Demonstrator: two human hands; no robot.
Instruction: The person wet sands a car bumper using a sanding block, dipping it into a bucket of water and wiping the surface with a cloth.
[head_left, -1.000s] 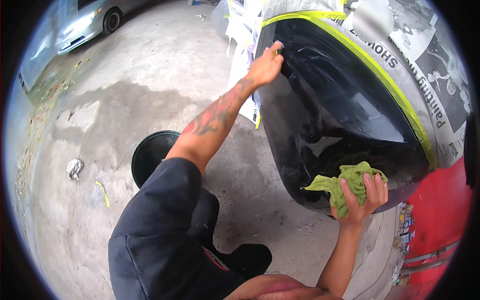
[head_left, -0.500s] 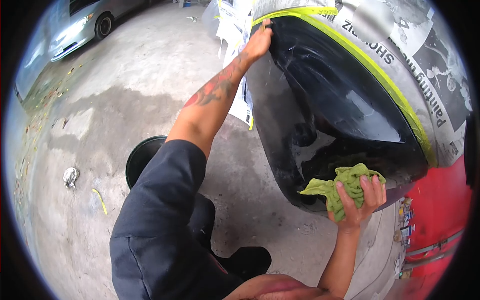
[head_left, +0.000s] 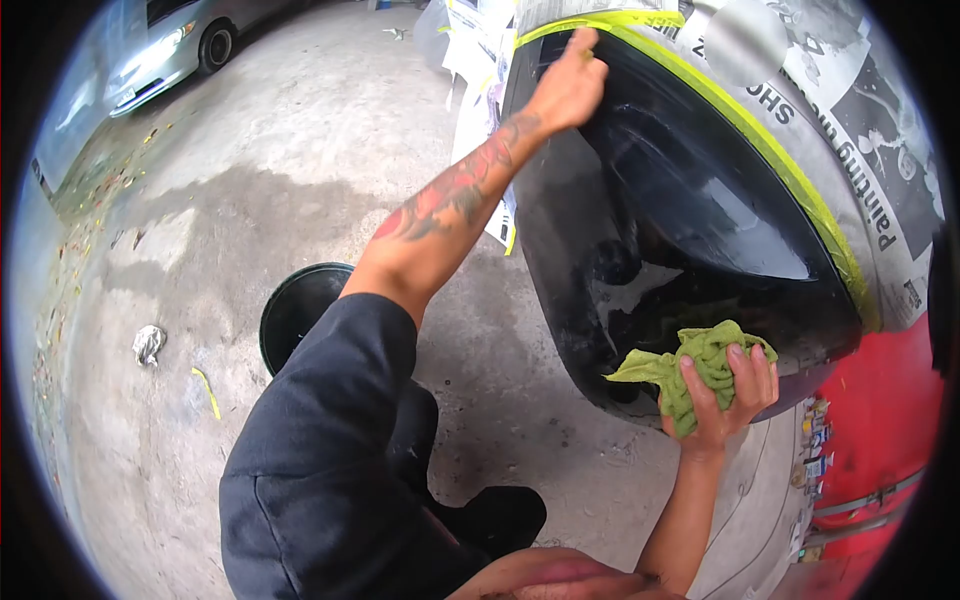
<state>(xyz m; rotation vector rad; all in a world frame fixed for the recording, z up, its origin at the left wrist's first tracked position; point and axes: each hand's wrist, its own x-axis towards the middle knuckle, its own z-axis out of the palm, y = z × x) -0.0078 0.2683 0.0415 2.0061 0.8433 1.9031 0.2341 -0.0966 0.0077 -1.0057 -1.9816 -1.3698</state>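
Observation:
A glossy, wet-looking black car body panel [head_left: 690, 190] curves through the right half of the view, edged by yellow-green masking tape [head_left: 775, 150]. At its upper end my left hand [head_left: 572, 85] presses on the surface with the fingers closed. A sliver of something small shows at those fingers, too little to name. Lower down, my right hand [head_left: 735, 395] grips a bunched green cloth [head_left: 708, 365] against the panel's bottom edge. One corner of the cloth sticks out to the left.
Newspaper masking [head_left: 870, 180] covers the area beyond the tape. A black bucket [head_left: 290, 310] stands on the concrete floor beside my left arm. Crumpled foil-like litter [head_left: 149, 344] and a tape strip [head_left: 206, 392] lie farther left. A silver car [head_left: 165, 50] is parked at upper left.
My left hand has slid to the right along the panel's upper end. My right hand keeps its grip on the cloth, almost still. The whole view has shifted slightly.

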